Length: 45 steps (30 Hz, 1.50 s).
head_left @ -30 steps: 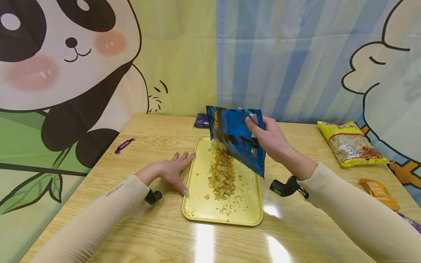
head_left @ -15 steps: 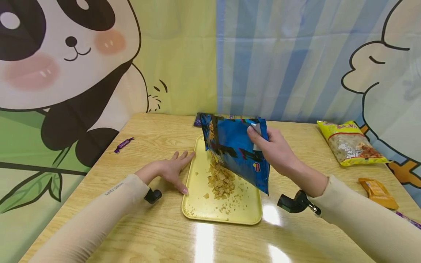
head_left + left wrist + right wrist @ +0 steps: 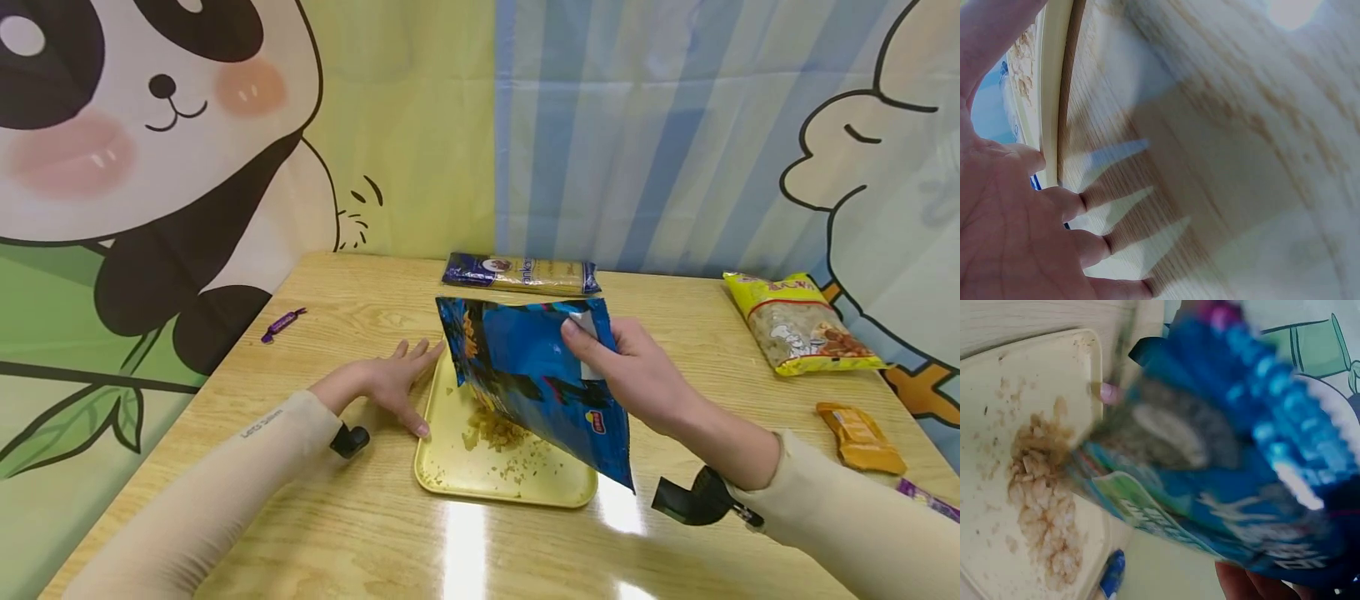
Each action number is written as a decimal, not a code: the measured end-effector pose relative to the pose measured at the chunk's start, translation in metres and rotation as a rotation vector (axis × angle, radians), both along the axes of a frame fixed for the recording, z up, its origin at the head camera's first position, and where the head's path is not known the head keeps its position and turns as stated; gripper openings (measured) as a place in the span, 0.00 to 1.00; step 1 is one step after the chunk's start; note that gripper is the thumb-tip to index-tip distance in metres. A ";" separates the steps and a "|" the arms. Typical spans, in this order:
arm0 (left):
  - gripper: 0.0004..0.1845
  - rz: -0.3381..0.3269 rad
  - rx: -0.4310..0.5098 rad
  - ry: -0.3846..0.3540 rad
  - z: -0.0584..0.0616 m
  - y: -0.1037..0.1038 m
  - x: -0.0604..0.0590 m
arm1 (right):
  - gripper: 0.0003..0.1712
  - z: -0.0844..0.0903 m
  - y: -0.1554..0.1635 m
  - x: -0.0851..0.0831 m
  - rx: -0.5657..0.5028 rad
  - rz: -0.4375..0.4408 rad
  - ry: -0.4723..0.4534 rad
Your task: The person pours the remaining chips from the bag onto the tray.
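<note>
In the head view, my right hand (image 3: 647,379) grips the right edge of a blue snack bag (image 3: 525,354), thumb on its near face. The bag tilts over a yellow tray (image 3: 450,483). Crushed chips (image 3: 497,433) lie on the tray, partly hidden by the bag; the right wrist view shows the chips (image 3: 1044,512) as a long heap with crumbs around it. My left hand (image 3: 392,390) has its fingers spread, and its thumb and a finger touch the tray's left rim. That rim (image 3: 1050,81) is also seen in the left wrist view.
Behind the tray lies a long blue and yellow packet (image 3: 525,273). A purple wrapped candy (image 3: 283,325) is at the left. On the right are a yellow bag (image 3: 806,329), an orange packet (image 3: 861,437) and a purple wrapper (image 3: 928,498).
My right hand has brought the blue snack bag nearer and lower, over more of the chips. The long packet at the back has come into view. My left hand stays at the tray's rim.
</note>
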<state>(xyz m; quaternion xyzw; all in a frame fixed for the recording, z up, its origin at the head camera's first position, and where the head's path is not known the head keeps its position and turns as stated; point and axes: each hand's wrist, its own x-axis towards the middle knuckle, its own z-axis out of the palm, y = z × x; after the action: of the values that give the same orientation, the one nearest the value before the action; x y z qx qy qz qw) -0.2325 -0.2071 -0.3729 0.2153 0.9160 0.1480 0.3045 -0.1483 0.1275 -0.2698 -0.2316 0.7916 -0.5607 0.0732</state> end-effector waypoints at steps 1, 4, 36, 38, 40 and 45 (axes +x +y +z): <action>0.75 0.000 -0.001 0.000 0.001 0.000 0.000 | 0.31 0.000 0.000 0.001 0.007 0.002 0.001; 0.74 0.007 -0.001 -0.002 0.002 0.001 -0.001 | 0.31 0.000 0.000 0.003 0.023 0.014 0.002; 0.75 0.016 -0.002 0.000 0.003 0.001 -0.001 | 0.25 0.020 -0.008 -0.046 0.014 -0.142 -0.137; 0.75 0.017 -0.002 -0.004 0.002 0.001 0.000 | 0.25 0.019 -0.009 -0.052 0.008 -0.145 -0.137; 0.75 0.014 0.000 -0.005 0.002 0.001 0.001 | 0.25 0.019 -0.009 -0.056 0.028 -0.146 -0.143; 0.75 0.008 0.005 -0.007 0.002 0.001 0.002 | 0.25 0.021 -0.010 -0.063 0.075 -0.189 -0.126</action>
<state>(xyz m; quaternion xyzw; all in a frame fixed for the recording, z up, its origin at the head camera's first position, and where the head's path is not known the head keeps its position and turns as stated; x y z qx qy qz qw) -0.2310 -0.2062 -0.3711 0.2119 0.9153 0.1524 0.3066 -0.2117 0.1173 -0.2491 -0.1171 0.8241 -0.5486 0.0781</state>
